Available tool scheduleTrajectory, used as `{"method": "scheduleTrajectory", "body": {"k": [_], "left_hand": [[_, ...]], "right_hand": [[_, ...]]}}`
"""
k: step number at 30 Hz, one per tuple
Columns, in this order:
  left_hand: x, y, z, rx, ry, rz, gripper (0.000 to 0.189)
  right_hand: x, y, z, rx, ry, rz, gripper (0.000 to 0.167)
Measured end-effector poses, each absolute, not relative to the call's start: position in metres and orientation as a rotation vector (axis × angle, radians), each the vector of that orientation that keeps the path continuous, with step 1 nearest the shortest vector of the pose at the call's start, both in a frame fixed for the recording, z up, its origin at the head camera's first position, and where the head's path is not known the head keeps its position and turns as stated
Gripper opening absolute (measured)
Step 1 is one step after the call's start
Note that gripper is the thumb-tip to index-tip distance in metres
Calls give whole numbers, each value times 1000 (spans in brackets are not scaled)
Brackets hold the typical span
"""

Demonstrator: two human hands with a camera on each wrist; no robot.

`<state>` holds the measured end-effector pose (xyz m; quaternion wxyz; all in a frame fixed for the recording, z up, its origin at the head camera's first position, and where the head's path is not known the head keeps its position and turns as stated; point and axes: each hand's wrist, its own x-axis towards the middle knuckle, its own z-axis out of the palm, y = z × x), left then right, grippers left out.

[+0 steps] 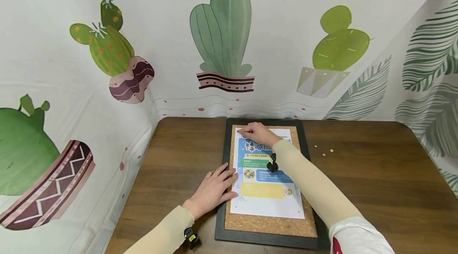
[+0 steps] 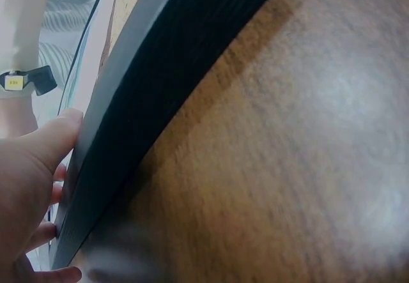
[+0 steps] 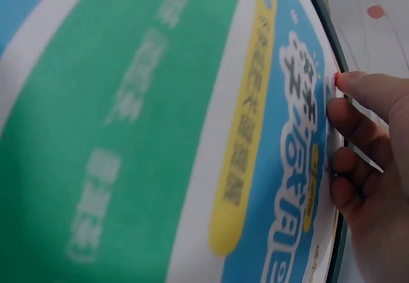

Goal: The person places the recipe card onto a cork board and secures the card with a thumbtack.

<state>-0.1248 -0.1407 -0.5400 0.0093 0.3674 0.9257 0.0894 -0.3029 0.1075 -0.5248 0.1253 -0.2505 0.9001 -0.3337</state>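
Observation:
A printed paper poster (image 1: 266,206) lies on a cork board (image 1: 272,224) with a black frame (image 1: 264,238). My right hand (image 1: 259,132) is at the poster's far left corner. In the right wrist view, its thumb presses a small red pushpin (image 3: 337,77) there, with the other fingers curled against the paper. My left hand (image 1: 213,188) rests with spread fingers across the frame's left side, fingertips on the poster's left edge. In the left wrist view, its thumb (image 2: 64,126) lies on top of the frame.
Several small light pins, among them a yellow pin (image 1: 331,150), lie on the wooden table (image 1: 375,182) right of the board. A cactus-printed cloth (image 1: 279,47) hangs behind the table's far edge and along its left side.

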Motion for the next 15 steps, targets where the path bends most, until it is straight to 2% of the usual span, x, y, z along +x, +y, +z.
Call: {"method": "scheduleTrajectory", "body": {"k": [15], "left_hand": [[-125, -141, -540, 1136, 2877, 285, 64]], "right_hand": [[-303, 107, -527, -875, 2668, -768, 34]]}}
